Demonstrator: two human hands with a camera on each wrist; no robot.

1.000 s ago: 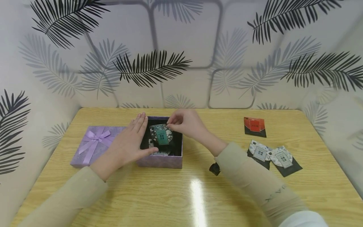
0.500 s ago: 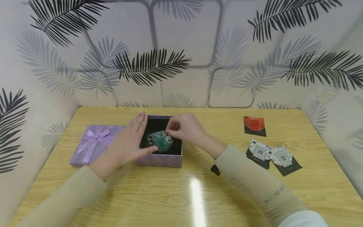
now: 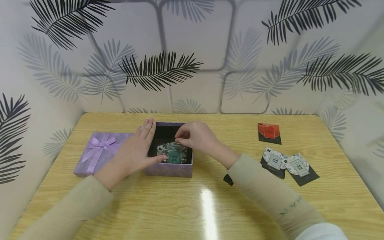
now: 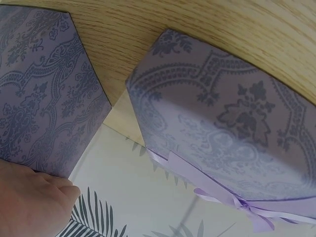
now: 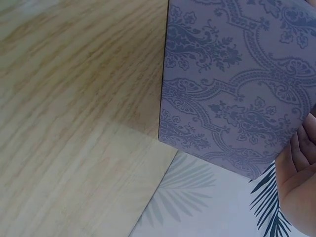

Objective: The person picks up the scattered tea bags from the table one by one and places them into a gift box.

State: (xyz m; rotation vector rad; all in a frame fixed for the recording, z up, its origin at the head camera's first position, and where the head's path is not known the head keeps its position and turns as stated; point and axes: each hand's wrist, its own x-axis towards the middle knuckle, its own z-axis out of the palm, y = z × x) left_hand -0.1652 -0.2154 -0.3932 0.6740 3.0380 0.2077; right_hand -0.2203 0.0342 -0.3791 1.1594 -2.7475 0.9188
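The purple box (image 3: 169,170), printed with a darker scroll pattern outside and black within, stands upright and uncovered, left of centre towards the far side. The left hand (image 3: 135,146) rests along its left wall. A dark flowered packet (image 3: 181,152) with a green label lies inside, near the front wall; the right hand's (image 3: 198,136) fingertips meet its far edge.

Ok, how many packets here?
4: a red packet and two white packets at the right, a green-labelled packet in the box. Others may hide beneath; the black piece by the right sleeve is unclear.
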